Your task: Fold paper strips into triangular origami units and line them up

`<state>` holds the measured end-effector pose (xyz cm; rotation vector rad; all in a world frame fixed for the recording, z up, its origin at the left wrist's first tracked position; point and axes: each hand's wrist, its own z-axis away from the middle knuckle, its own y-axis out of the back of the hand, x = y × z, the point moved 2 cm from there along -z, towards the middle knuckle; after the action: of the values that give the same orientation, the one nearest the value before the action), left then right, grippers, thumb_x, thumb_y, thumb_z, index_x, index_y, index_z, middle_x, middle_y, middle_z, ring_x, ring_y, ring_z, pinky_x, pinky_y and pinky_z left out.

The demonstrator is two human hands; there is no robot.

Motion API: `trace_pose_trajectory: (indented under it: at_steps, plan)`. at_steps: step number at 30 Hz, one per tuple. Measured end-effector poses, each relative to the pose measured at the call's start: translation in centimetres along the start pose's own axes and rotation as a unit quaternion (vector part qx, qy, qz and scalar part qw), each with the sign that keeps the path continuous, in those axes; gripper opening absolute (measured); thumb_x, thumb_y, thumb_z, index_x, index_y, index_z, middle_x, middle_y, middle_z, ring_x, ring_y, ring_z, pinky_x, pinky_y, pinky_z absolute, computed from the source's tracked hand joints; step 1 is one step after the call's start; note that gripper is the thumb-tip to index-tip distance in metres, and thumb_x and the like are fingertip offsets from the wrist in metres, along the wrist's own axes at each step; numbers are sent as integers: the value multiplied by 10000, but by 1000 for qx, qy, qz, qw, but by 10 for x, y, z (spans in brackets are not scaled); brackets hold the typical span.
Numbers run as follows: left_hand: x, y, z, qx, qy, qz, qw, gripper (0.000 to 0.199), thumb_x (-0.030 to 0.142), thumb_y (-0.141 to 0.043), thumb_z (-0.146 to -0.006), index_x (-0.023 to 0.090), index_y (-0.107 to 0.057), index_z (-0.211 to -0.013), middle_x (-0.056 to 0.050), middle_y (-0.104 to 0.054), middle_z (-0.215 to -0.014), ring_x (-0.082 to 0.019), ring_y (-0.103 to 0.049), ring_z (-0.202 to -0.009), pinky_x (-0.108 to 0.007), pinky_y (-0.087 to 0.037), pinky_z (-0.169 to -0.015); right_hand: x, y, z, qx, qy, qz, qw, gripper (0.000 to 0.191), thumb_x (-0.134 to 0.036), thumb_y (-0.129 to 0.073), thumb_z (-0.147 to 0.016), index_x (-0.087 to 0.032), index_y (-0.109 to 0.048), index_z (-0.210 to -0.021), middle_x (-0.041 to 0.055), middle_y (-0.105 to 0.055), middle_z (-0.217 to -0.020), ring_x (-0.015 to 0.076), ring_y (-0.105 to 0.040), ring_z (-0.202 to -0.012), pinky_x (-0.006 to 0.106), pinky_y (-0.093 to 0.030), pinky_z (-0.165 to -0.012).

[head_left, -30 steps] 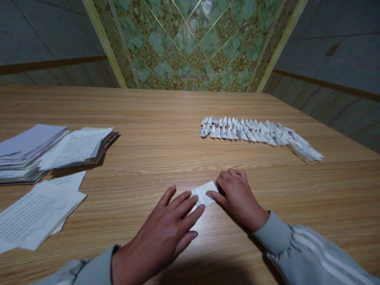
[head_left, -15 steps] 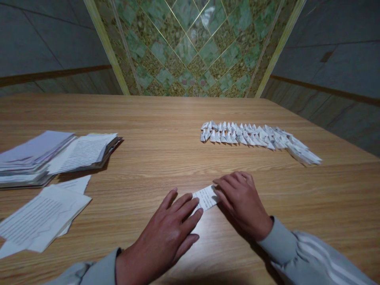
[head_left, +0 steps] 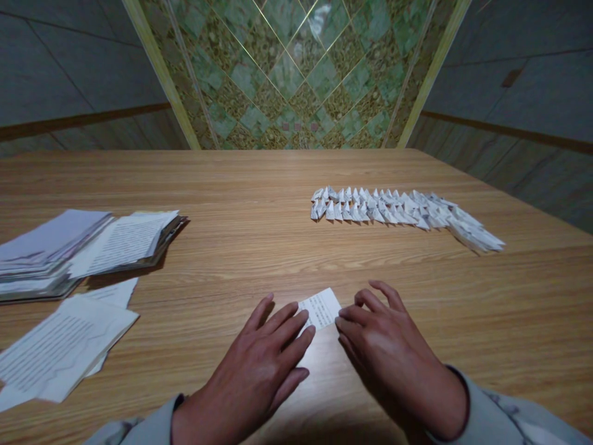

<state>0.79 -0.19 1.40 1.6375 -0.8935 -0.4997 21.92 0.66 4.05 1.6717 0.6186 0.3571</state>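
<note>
A small piece of printed paper (head_left: 323,307) lies on the wooden table between my hands. My left hand (head_left: 266,355) is spread with its fingertips resting over the paper's left part, pressing it flat. At the paper's lower right corner, my right hand (head_left: 384,340) touches the edge with thumb and index fingertips, while its other fingers are bent and apart. Whether the corner is pinched there cannot be made out.
Two rows of folded white paper pieces (head_left: 380,207) stretch across the table's right side. On the left are stacked papers (head_left: 50,238), a pile of written sheets (head_left: 127,241) and loose lined sheets (head_left: 60,343). A patterned tile wall (head_left: 296,74) stands behind the table (head_left: 231,241).
My right hand has moved down and toward me from the paper's upper right edge to its lower right corner, uncovering that end. My left hand stays nearly in place.
</note>
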Motion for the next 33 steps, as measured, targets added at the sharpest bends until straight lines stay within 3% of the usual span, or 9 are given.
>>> trace_pose_trajectory:
  at_steps: [5, 9, 13, 16, 19, 22, 26, 30, 33]
  plan:
    - [1, -2, 2, 11, -3, -6, 1000, 359, 314, -594, -960, 236, -569, -1310, -87, -649, -1304, -287, -551, -1263, -564, -249, -1157, 6, 2, 0, -8, -7, 29, 1000, 188, -173, -680, -877, -244, -690, -703, 29, -703, -707, 247, -547, -835, 520, -283, -1004]
    - [3, -5, 4, 7, 0, -12, 1000, 356, 250, -604, -944, 200, -570, -1294, -116, -645, -1242, -300, -553, -1230, -584, -261, -1143, 9, 4, 0, 23, -52, 10, 998, 242, -164, -606, -916, -214, -681, -691, 45, -687, -708, 242, -537, -828, 495, -316, -975]
    - [10, -4, 2, 3, 19, 5, 1000, 403, 207, -620, -909, 202, -555, -1307, -109, -637, -1116, -301, -583, -1066, -620, -356, -1054, 2, 3, -1, 38, -53, -104, 992, 148, -193, -550, -963, -197, -690, -913, 59, -697, -875, 233, -536, -874, 390, -392, -819]
    - [16, 0, 0, 6, 29, 74, 997, 319, 238, -610, -913, 215, -590, -1231, -97, -630, -1071, -271, -576, -967, -505, -482, -912, -9, -5, -2, -3, -28, -160, 987, 121, -232, -563, -967, -206, -658, -1037, 53, -681, -934, 228, -539, -909, 354, -408, -796]
    - [14, 7, -2, 56, 46, 168, 983, 191, 147, -499, -954, 204, -612, -1097, -83, -636, -1029, -218, -583, -921, -365, -503, -802, -16, -11, -3, -14, -30, -155, 987, 192, -335, -640, -927, -215, -643, -1077, 53, -673, -995, 240, -541, -959, 374, -406, -859]
    - [5, 13, -2, 118, 94, 208, 966, 210, 93, -413, -969, 198, -594, -973, -54, -633, -904, -186, -584, -837, -321, -478, -740, -16, -14, -6, -13, -31, -124, 992, 259, -372, -737, -851, -206, -646, -1029, 52, -673, -992, 250, -542, -959, 390, -396, -878]
    - [-3, 16, -2, 137, 130, 191, 963, 179, 115, -427, -964, 200, -574, -907, -40, -619, -844, -185, -573, -785, -325, -450, -715, -12, -17, -10, -1, -8, -77, 997, 104, -283, -704, -884, -190, -658, -875, 55, -677, -901, 238, -550, -898, 375, -391, -836]
    - [-4, 13, -3, 121, 100, 158, 975, 140, 122, -476, -948, 198, -594, -957, -58, -640, -909, -202, -580, -840, -348, -451, -752, -7, -19, -11, 28, -1, -100, 995, 89, -173, -605, -925, -178, -666, -861, 50, -665, -813, 214, -555, -812, 348, -395, -777]
    - [-3, 10, -4, 107, 55, 103, 987, 164, 162, -558, -926, 205, -605, -1077, -87, -657, -1072, -240, -586, -966, -401, -455, -858, -2, -20, -10, 69, -68, -189, 977, 124, -112, -574, -899, -173, -645, -818, 31, -642, -746, 183, -562, -728, 299, -398, -684]
